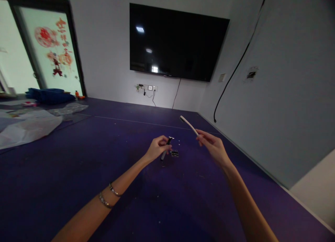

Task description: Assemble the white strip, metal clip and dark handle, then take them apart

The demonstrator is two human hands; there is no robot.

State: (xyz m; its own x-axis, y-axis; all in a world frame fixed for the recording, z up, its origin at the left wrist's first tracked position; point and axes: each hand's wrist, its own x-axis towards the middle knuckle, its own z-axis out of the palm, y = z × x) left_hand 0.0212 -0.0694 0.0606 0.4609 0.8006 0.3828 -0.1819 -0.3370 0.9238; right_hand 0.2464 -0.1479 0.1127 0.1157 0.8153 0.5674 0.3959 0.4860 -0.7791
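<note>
My left hand (159,146) grips a razor (164,152) with a slim grey and black handle and a bright T-shaped head at the top. It is tilted, head up, over the purple surface. In my right hand (210,141) is a white toothbrush (190,124), pinched by its handle. Its dark-bristled head points up and left, apart from the razor. Just right of the razor lies a small dark rectangular piece (175,153), too small to name. A few tiny white bits (179,142) are scattered close by.
The purple surface (117,186) reaches to the walls. At the left are plastic sheets (34,128) and a dark blue cloth bundle (49,95). A television (178,43) hangs on the far wall above sockets (150,88). A black cable (235,69) dangles at the right.
</note>
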